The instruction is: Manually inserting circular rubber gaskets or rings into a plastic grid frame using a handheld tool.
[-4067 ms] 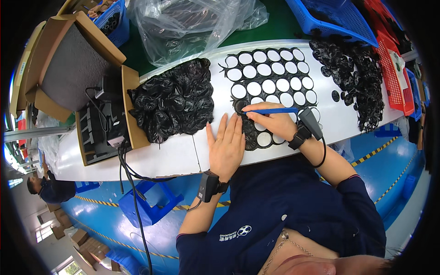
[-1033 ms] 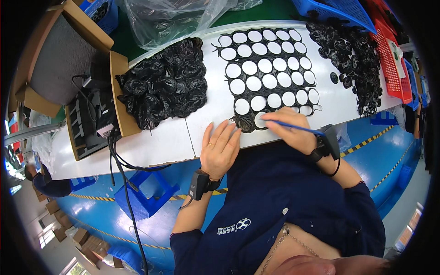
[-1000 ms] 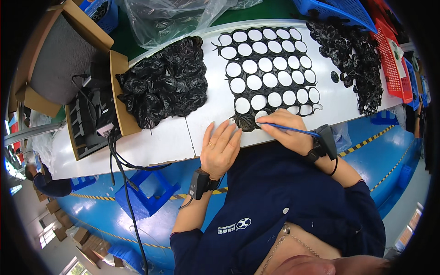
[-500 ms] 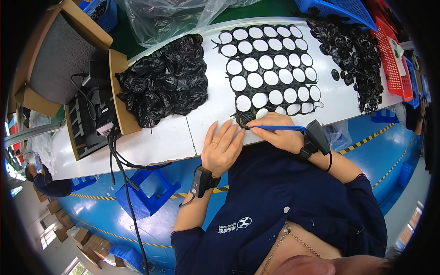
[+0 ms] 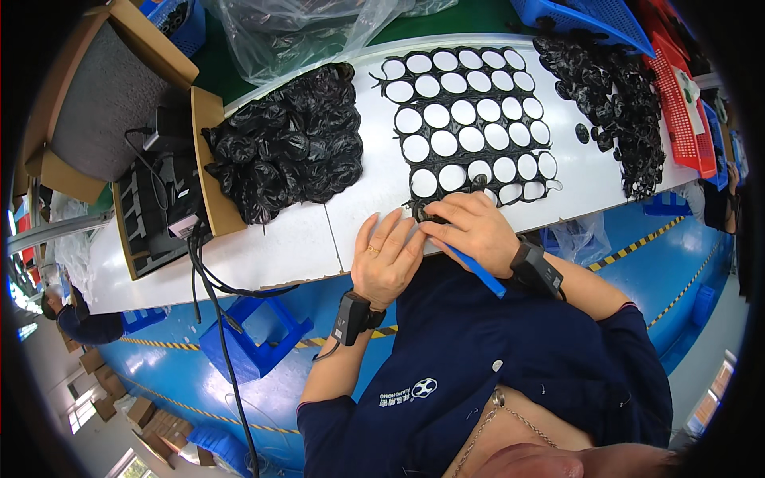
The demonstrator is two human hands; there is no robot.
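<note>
My left hand lies at the table's front edge, fingers stretched out, its fingertips beside the near left corner of a sheet of black-rimmed white discs. My right hand holds a slim blue stick-like tool, which slants out below the palm toward my body. Its thumb and fingertips press on a black piece at that same corner, mostly hidden under the fingers. A small dark piece shows on a white disc just beyond the knuckles.
Left of the sheet lies a pile of bunched black pieces, next to an open cardboard box with cables. Loose black pieces spread at the right, by a red basket. Clear plastic film lies behind. A blue stool stands below.
My right hand has moved slightly left, its fingers now down on the corner. The blue tool has swung from lying sideways to slanting toward me. My left hand has barely moved.
</note>
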